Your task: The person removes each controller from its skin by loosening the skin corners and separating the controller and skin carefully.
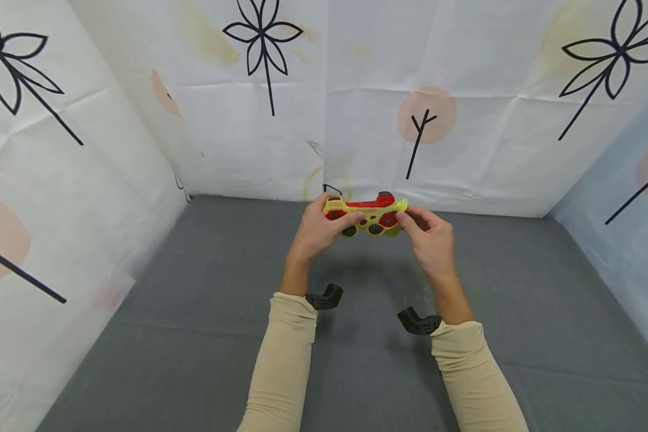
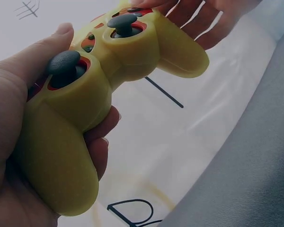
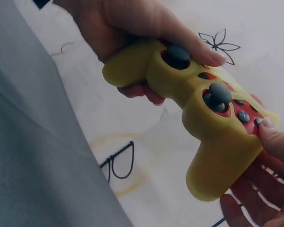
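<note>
A red game controller (image 1: 379, 203) sits inside a soft yellow cover (image 3: 217, 163), held up in front of the person. Two dark thumbsticks and the red button face show through the cover's openings. My left hand (image 1: 314, 233) grips the left handle, its thumb lying across the front beside the left stick and its fingers curled behind. At the other end, my right hand (image 1: 431, 241) pinches the cover's edge with thumb and fingers, by the face buttons. Along the top, red casing shows beyond the cover, and a yellow edge (image 3: 270, 117) stands out near the right thumb.
A grey cloth surface (image 1: 221, 264) lies below both arms. White fabric walls (image 1: 194, 138) printed with flowers and twigs stand behind and at the sides. Black wrist mounts (image 1: 326, 297) jut inward from the wrists.
</note>
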A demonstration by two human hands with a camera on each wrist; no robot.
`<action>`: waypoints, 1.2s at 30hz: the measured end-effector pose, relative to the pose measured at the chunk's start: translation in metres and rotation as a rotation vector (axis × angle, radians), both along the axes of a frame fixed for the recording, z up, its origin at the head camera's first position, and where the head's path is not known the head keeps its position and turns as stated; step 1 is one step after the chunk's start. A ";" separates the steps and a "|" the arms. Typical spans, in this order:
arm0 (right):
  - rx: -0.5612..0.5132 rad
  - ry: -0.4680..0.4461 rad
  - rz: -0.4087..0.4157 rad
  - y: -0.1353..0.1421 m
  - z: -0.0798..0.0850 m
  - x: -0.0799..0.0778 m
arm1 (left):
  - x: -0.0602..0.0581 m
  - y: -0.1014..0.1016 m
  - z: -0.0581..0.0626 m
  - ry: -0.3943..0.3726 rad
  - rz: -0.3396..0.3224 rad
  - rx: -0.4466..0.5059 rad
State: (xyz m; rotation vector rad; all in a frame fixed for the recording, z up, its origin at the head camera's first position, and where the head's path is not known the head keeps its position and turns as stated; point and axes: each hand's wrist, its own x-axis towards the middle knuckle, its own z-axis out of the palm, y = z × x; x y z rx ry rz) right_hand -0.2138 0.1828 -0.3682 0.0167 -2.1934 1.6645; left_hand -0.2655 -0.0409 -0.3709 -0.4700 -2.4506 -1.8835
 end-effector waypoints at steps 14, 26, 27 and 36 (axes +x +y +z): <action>0.009 0.253 -0.209 -0.023 0.000 0.003 | 0.005 0.002 0.008 0.013 -0.005 0.047; -0.087 0.192 -0.208 -0.027 -0.011 -0.001 | 0.000 -0.005 0.004 -0.002 0.027 0.119; -0.141 0.184 -0.190 -0.026 -0.011 -0.002 | -0.001 -0.006 0.003 -0.004 0.028 0.138; -0.255 0.328 -0.035 -0.020 -0.012 -0.005 | -0.006 -0.003 0.001 -0.053 0.039 0.314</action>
